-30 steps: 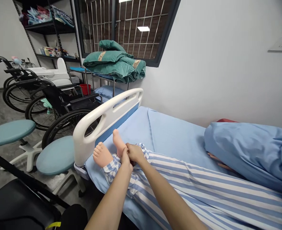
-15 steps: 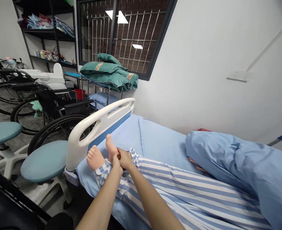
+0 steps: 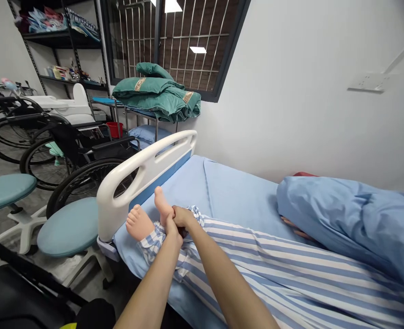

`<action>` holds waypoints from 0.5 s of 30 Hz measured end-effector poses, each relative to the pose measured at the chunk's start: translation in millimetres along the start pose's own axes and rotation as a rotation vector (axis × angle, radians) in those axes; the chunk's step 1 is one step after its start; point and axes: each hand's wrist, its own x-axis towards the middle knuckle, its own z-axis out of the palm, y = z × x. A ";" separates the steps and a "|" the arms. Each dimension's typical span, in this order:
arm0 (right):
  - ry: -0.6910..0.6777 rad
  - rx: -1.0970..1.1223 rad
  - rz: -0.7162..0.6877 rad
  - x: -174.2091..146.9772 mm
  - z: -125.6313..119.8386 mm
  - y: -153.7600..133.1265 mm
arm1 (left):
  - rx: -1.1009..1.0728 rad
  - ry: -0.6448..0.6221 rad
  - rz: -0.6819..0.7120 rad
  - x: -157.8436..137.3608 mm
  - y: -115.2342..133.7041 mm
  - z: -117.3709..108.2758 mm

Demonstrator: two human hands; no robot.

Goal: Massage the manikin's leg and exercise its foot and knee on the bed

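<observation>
Both my hands are closed around the ankle of the far foot [image 3: 162,203], a bare, smooth, manikin-like foot with its toes up. My left hand [image 3: 173,230] wraps the near side, and my right hand [image 3: 184,216] grips from the far side, touching the left. Fingers are partly hidden. The near foot [image 3: 139,222] lies beside it, its checked cuff [image 3: 152,240] around the ankle. Blue-and-white striped trousers [image 3: 257,246] cover the legs, stretching right across the bed. A blue quilt [image 3: 346,214] covers the upper part, with fingers [image 3: 296,228] showing under its edge.
A white footboard [image 3: 119,180] stands just beyond the feet. Two round stools [image 3: 68,228] and wheelchairs [image 3: 82,146] are at the left. Folded green quilts [image 3: 154,98] lie on a stand below the barred window [image 3: 195,41]. A white wall borders the far side of the blue-sheeted bed [image 3: 236,187].
The view has shifted slightly, so the room sits higher in the picture. Both hands keep their hold around the far ankle, with the left hand a little farther up against the foot.
</observation>
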 end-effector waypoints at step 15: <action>-0.121 0.012 -0.104 26.4 1.8 14.0 | 0.096 0.074 0.042 -7.6 -0.7 5.1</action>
